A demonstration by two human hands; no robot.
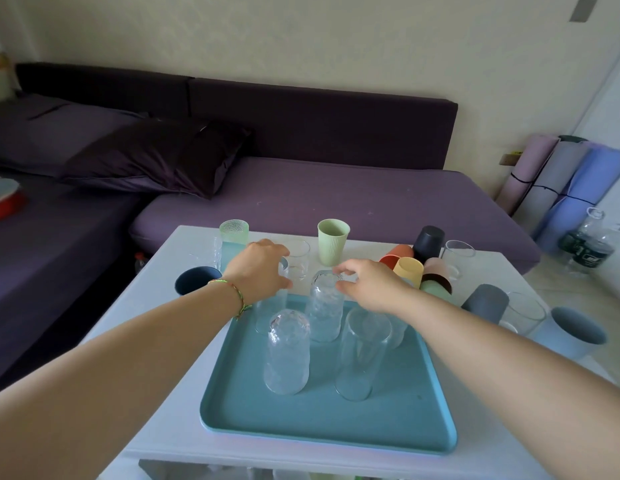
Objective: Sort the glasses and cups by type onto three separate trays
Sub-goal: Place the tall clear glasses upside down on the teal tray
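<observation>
Now both hands point(260, 268) point(367, 285) atop upturned glasses point(324, 306)

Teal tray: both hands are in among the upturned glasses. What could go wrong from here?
The glasses stand tight together on the teal tray; the clear glass that the left hand grips could clip the front textured glass and tip it. The right hand reaches past the tall smooth glass, its wrist just above it, so pulling back low might knock that one over.
</observation>
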